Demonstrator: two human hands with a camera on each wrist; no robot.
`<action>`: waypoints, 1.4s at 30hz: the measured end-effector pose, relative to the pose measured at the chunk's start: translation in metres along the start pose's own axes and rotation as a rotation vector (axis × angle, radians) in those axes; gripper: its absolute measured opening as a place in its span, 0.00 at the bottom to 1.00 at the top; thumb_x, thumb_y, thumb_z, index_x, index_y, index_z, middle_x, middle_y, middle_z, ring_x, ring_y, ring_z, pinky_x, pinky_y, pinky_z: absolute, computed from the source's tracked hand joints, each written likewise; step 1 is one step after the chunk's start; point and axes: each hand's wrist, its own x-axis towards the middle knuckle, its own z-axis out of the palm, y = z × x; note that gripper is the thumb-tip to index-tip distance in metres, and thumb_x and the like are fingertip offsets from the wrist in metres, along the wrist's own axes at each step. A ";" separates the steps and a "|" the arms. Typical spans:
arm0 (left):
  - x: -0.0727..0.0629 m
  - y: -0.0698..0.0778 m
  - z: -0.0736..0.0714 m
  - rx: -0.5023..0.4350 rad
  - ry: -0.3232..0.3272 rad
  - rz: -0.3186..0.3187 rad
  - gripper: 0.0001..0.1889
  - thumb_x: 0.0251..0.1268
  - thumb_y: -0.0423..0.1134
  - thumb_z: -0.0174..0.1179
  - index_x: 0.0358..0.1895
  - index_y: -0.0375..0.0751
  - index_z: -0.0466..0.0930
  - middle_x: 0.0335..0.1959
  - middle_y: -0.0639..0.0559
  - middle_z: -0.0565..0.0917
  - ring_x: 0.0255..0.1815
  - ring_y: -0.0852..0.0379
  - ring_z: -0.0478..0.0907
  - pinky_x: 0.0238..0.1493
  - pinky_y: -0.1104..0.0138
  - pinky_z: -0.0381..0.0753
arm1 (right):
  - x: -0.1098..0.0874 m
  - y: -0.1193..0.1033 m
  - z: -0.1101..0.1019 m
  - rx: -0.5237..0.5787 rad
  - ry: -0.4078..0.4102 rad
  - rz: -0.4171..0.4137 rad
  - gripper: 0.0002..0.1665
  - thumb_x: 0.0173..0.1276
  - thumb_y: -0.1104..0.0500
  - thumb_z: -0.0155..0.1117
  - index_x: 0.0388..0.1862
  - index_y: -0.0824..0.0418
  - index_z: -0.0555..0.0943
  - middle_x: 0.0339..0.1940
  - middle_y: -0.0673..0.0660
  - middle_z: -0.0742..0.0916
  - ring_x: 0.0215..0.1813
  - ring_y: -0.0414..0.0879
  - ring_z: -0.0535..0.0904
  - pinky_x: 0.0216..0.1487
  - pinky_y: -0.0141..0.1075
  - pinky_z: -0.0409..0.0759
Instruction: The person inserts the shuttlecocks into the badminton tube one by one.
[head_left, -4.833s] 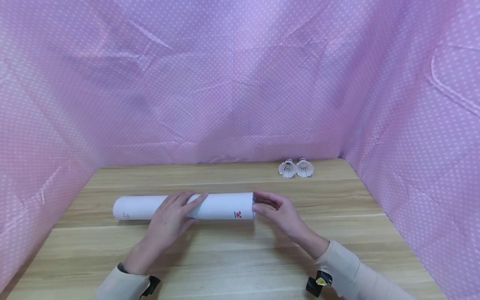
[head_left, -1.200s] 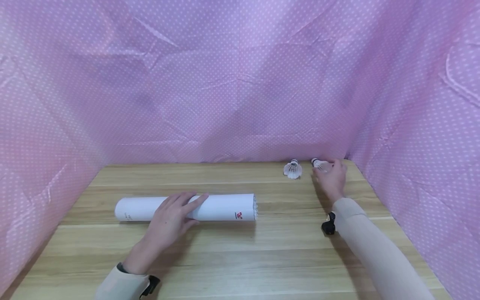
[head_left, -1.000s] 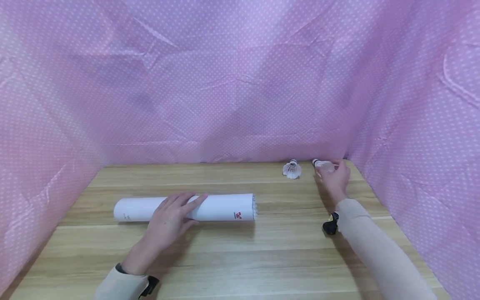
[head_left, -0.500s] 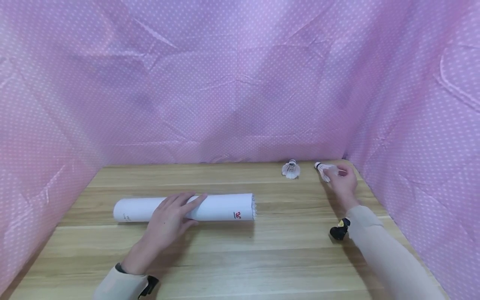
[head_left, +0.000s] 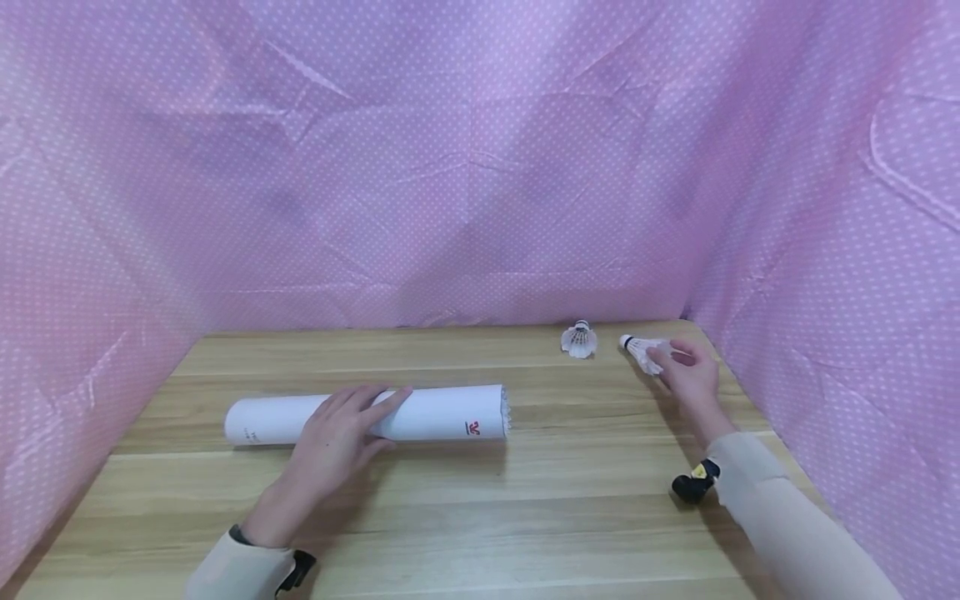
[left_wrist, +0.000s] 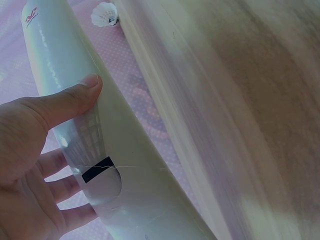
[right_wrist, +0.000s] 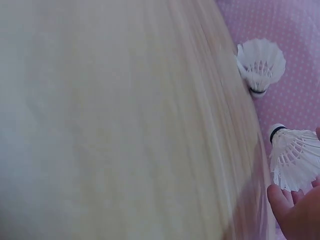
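A white shuttlecock tube (head_left: 450, 414) lies across the table, with feather tips showing at its right end. My left hand (head_left: 337, 437) grips it around the middle; in the left wrist view the thumb (left_wrist: 75, 102) lies across a shuttlecock picture printed on the tube. My right hand (head_left: 692, 379) pinches a white shuttlecock (head_left: 642, 353) by its feather skirt, cork pointing to the left and away. In the right wrist view that shuttlecock (right_wrist: 295, 155) partly hides some of the fingers. A second shuttlecock (head_left: 579, 340) sits near the back edge, apart from both hands.
The wooden table (head_left: 480, 517) is enclosed at the back and sides by pink dotted cloth (head_left: 465, 208). A black wrist device (head_left: 693, 483) sits at the right cuff, and another dark one (head_left: 297, 571) at the left.
My right hand has left the tube's right end, taken the right shuttlecock from beside the other, and drawn it to the right and nearer. My left hand has stayed on the tube.
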 end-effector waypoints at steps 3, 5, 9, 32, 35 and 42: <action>0.000 0.000 0.000 0.004 -0.003 0.000 0.44 0.44 0.42 0.81 0.71 0.54 0.74 0.58 0.42 0.81 0.57 0.38 0.78 0.60 0.42 0.77 | -0.008 -0.001 -0.001 0.016 -0.051 -0.009 0.41 0.67 0.54 0.72 0.73 0.68 0.67 0.63 0.66 0.74 0.40 0.32 0.77 0.48 0.27 0.84; 0.000 0.000 0.000 0.006 -0.002 0.000 0.44 0.44 0.42 0.82 0.71 0.54 0.74 0.58 0.42 0.81 0.57 0.38 0.78 0.60 0.43 0.77 | -0.013 -0.001 -0.001 0.051 -0.091 -0.017 0.41 0.67 0.56 0.72 0.73 0.70 0.66 0.64 0.69 0.73 0.38 0.30 0.79 0.49 0.28 0.84; 0.001 -0.002 0.000 0.008 0.002 0.008 0.44 0.44 0.42 0.82 0.71 0.54 0.74 0.57 0.42 0.81 0.56 0.38 0.78 0.59 0.43 0.77 | -0.027 -0.003 -0.001 0.157 -0.179 -0.016 0.42 0.67 0.59 0.72 0.73 0.73 0.64 0.60 0.67 0.76 0.39 0.31 0.82 0.51 0.29 0.84; 0.003 -0.003 0.002 0.010 0.021 0.017 0.44 0.42 0.39 0.82 0.70 0.53 0.75 0.55 0.43 0.81 0.54 0.38 0.79 0.57 0.43 0.79 | -0.103 -0.030 0.027 0.286 -0.456 -0.082 0.34 0.69 0.69 0.66 0.70 0.78 0.65 0.48 0.52 0.84 0.47 0.40 0.84 0.56 0.38 0.83; 0.003 -0.003 0.003 0.011 0.018 0.012 0.45 0.41 0.39 0.82 0.70 0.53 0.75 0.55 0.42 0.81 0.55 0.38 0.79 0.57 0.43 0.78 | -0.110 -0.032 0.031 0.258 -0.483 -0.103 0.33 0.68 0.69 0.67 0.69 0.78 0.66 0.49 0.53 0.84 0.48 0.41 0.84 0.57 0.39 0.83; 0.003 -0.004 0.002 0.014 0.023 0.013 0.46 0.42 0.39 0.83 0.71 0.54 0.74 0.55 0.43 0.81 0.54 0.38 0.79 0.57 0.44 0.79 | -0.126 -0.038 0.040 0.225 -0.548 -0.127 0.32 0.67 0.68 0.67 0.68 0.77 0.69 0.54 0.58 0.82 0.52 0.42 0.82 0.59 0.40 0.82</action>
